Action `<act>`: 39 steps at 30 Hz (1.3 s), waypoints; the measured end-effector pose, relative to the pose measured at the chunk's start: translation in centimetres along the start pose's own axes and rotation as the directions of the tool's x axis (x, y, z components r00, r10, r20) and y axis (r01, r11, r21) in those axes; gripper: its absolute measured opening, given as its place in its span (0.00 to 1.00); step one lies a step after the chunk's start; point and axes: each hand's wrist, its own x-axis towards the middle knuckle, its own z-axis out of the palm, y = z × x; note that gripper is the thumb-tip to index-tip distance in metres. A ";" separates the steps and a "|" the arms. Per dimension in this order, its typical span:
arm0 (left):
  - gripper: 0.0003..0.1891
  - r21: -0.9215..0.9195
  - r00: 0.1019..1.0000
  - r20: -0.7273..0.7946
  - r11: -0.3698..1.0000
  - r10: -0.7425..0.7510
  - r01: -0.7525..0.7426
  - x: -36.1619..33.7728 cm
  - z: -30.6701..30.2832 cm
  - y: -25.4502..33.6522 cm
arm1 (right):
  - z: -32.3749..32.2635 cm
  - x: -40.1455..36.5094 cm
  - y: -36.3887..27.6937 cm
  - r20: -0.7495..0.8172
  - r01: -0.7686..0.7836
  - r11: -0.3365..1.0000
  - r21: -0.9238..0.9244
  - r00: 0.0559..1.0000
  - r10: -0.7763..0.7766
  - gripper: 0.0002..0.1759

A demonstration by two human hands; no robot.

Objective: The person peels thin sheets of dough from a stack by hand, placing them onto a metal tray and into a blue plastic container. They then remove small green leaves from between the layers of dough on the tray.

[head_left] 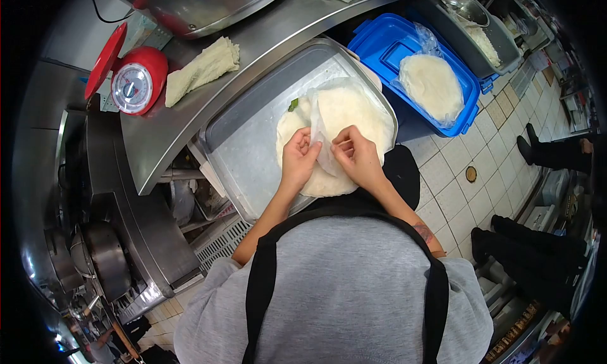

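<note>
A stack of thin white round wrappers [344, 114] lies on a large steel tray [253, 142] in front of me. My left hand [298, 158] and my right hand [355, 154] both pinch the edge of the top wrapper sheet [324, 150] near the stack's front, peeling it up. A small green leaf bit [293, 104] sits at the stack's far left edge. My grey shirt and black apron straps fill the lower view.
A red kitchen scale [136, 82] and a folded cloth [202, 68] sit on the steel counter [164, 136]. A blue bin [386, 44] holds bagged wrappers [432, 86]. A grey tub [474, 32] stands beyond. Another person's black legs [531, 256] stand on the tiled floor at right.
</note>
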 end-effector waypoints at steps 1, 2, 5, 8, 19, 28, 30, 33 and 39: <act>0.15 0.005 1.000 0.009 1.000 0.018 -0.018 0.1 0.2 -0.1 | 0.1 0.1 -0.4 -0.062 -0.014 0.999 0.042 0.998 0.017 0.10; 0.15 -0.023 1.000 0.013 0.999 0.026 -0.026 0.0 0.5 -0.1 | 0.1 0.2 -0.7 -0.058 -0.007 1.000 0.030 0.998 0.008 0.12; 0.17 -0.055 0.999 0.043 0.998 0.019 -0.017 -0.3 1.5 1.0 | -0.3 0.8 -0.7 -0.022 0.005 1.000 -0.001 1.000 -0.005 0.16; 0.17 0.013 0.996 0.086 1.000 -0.012 0.011 -0.9 1.9 2.2 | -0.9 1.1 -0.2 0.052 -0.005 0.999 -0.040 0.999 0.007 0.13; 0.11 0.125 0.973 -0.212 0.985 -0.093 0.121 -0.5 -0.3 2.5 | -1.9 1.6 0.9 -0.167 0.018 0.960 -0.279 0.984 -0.067 0.04; 0.06 0.440 0.963 -0.026 0.868 0.269 -0.231 0.3 -0.1 0.3 | 0.6 1.1 0.5 0.051 -0.047 0.997 0.064 0.998 0.043 0.05; 0.07 0.316 0.984 -0.123 0.945 0.128 -0.083 0.4 0.2 0.8 | 0.9 1.2 -0.3 0.037 -0.031 0.998 0.057 0.999 0.029 0.05; 0.11 0.149 0.984 -0.178 0.989 0.006 0.021 0.7 -0.6 0.4 | 0.9 1.5 -0.4 0.002 -0.076 0.996 0.036 0.997 0.076 0.06; 0.12 -0.036 0.971 -0.212 0.994 -0.110 0.105 0.4 -0.6 0.5 | 0.4 1.4 -0.3 0.006 -0.109 0.994 -0.021 0.994 0.109 0.09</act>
